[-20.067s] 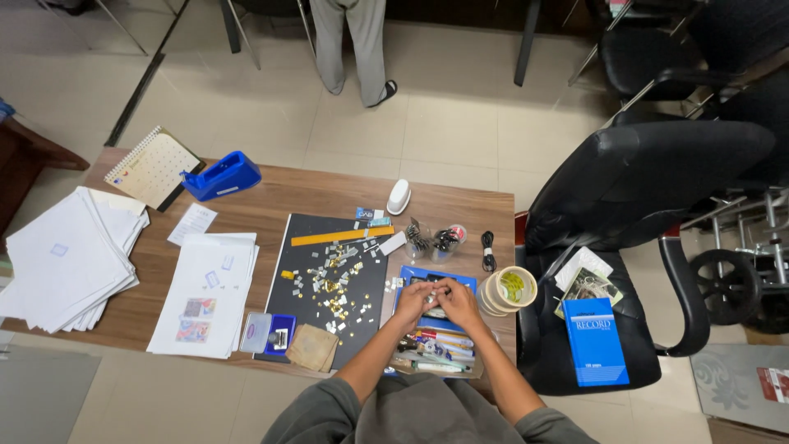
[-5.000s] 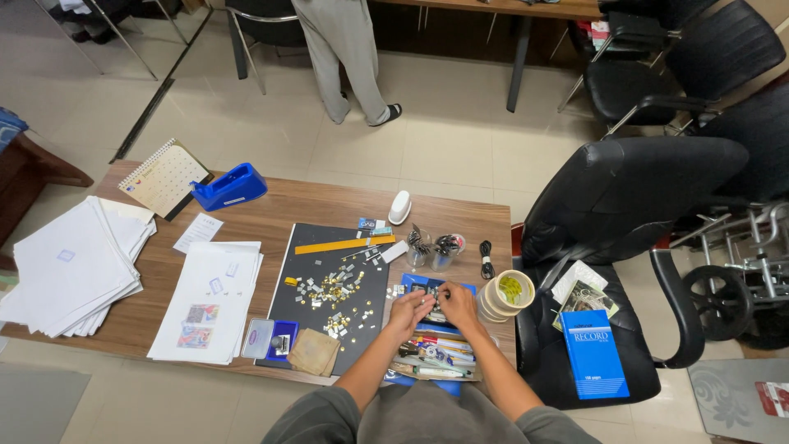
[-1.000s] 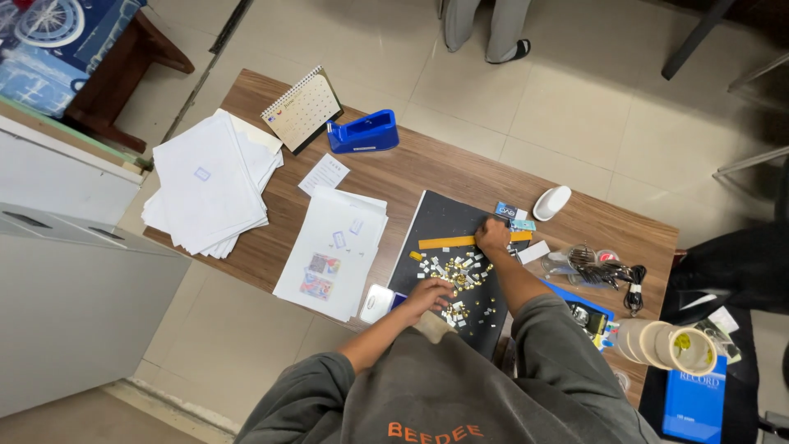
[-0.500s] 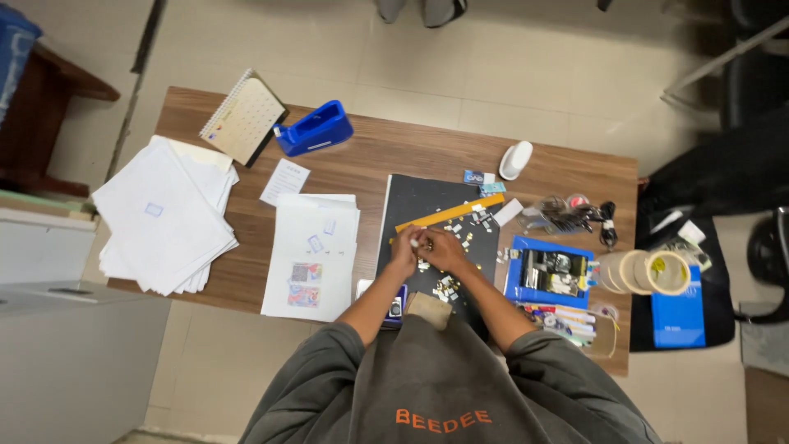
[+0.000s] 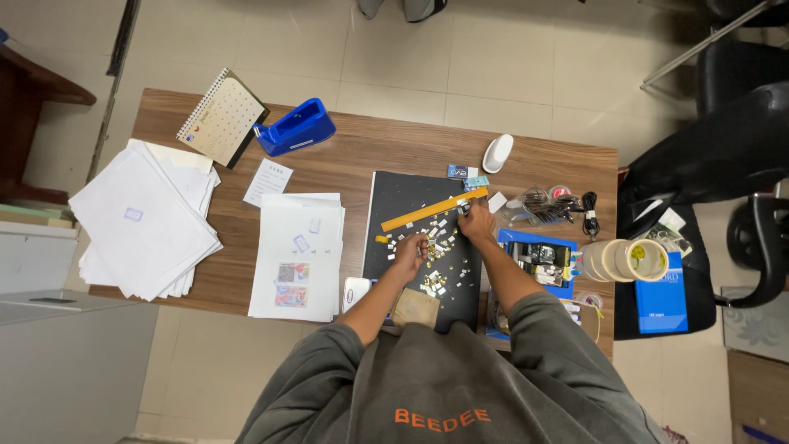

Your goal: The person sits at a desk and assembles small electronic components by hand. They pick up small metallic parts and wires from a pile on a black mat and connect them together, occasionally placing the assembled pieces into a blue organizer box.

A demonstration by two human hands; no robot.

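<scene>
Leaning over the desk, the person works on a black cutting mat strewn with small white and yellow paper scraps. The left hand hovers with fingers curled over the middle of the mat, right among the scraps; whether it pinches one is too small to tell. The right hand is closed around a small tool near the lower-right end of a yellow ruler, though what kind of tool cannot be made out. The ruler's long axis runs diagonally, rising from lower left to upper right across the mat, so it lies just beyond both hands, with the right hand touching or nearly touching it and the left hand a little apart below its middle. The hands are apart from each other. A blue tray of odds and ends lies just right of the mat, printed sheets just left, and a blue tape dispenser sits well away at the far left.
</scene>
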